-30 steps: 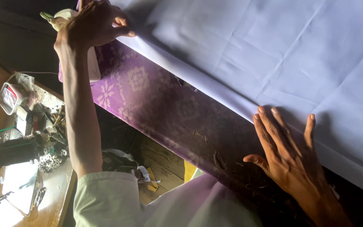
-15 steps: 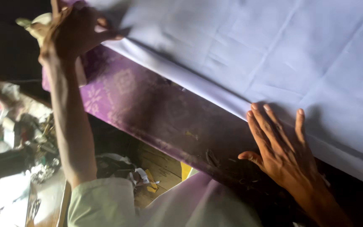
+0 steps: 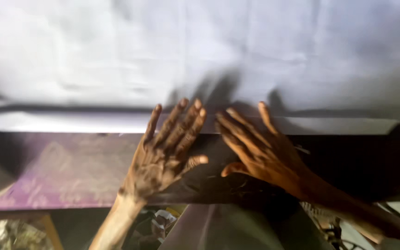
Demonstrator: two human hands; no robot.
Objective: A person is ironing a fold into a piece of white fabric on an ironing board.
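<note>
A dim work space sits under the view, with a table whose near edge runs across the lower part of the picture. Nearest of all, at the bottom, lies a pale cloth-covered lap or garment, and to its left a blurred heap of small clutter that is too dark to make out. A wooden piece shows at the bottom left, below the table edge.

On the table lies a purple patterned cloth, spread flat along the near edge and brightest on the left; toward the right it falls into deep shadow. Both hands rest on it side by side, near the middle. The left hand lies palm down with its fingers spread and stretched forward, the thumb out to the right. The right hand lies the same way just beside it, fingers fanned, thumb pointing left toward the other thumb; the two thumbs are near but apart. Neither hand grips anything.

The fingertips of both hands reach onto the near edge of a large white cloth, which overlaps the purple one and covers the whole far part of the table. It shows faint fold creases, and the hands cast shadows on it.
</note>
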